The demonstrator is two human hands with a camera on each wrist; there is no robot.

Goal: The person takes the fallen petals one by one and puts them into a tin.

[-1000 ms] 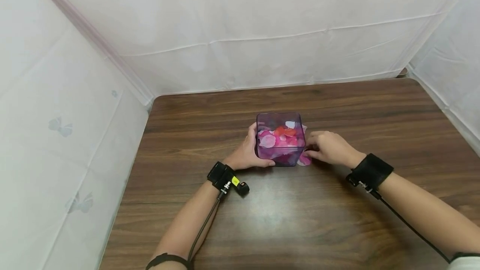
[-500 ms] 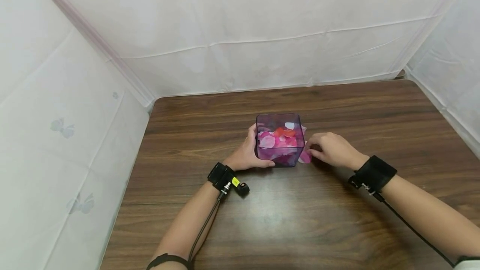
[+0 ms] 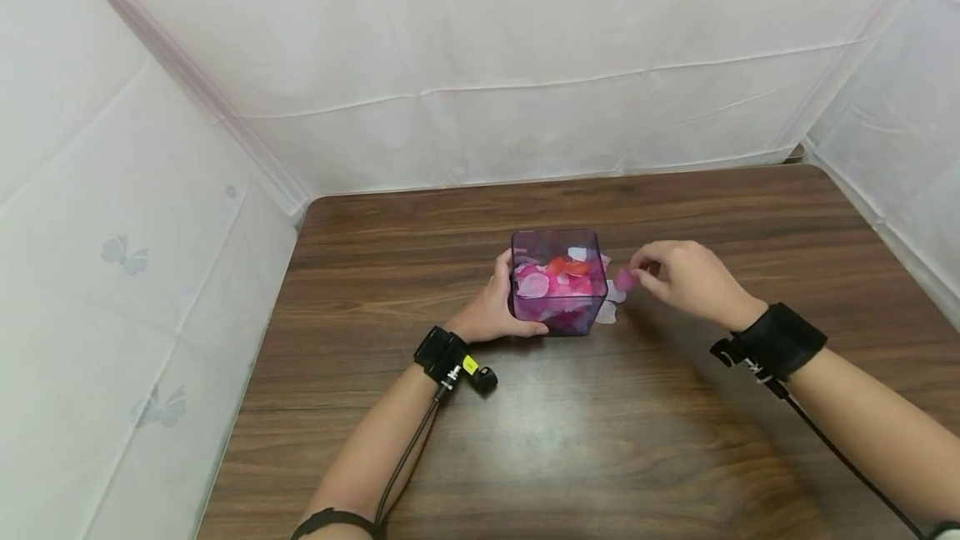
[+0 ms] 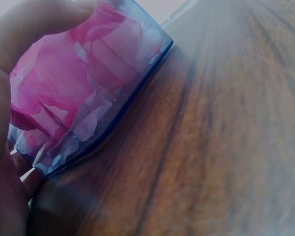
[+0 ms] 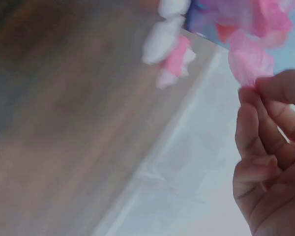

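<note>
A clear purple square box (image 3: 558, 307) stands on the table, partly filled with pink, red and white petals (image 3: 558, 277). My left hand (image 3: 495, 307) grips the box's left side, thumb along the front wall; the left wrist view shows the thumb against the box (image 4: 113, 98) with pink petals behind the wall. To the right of the box, my right hand (image 3: 690, 280) pinches one pink petal (image 5: 248, 59) between thumb and forefinger, raised off the table. Several loose white and pink petals (image 3: 607, 312) lie against the box's right side.
The brown wood-grain table (image 3: 450, 457) spreads around the box. White sheeting (image 3: 480, 90) hangs behind the table and on both sides. Each wrist wears a black band (image 3: 780, 340) with a camera and cable.
My right hand has lifted a pink petal from beside the box and moved up and to the right, uncovering pale petals on the table. My left hand and the box stay in place.
</note>
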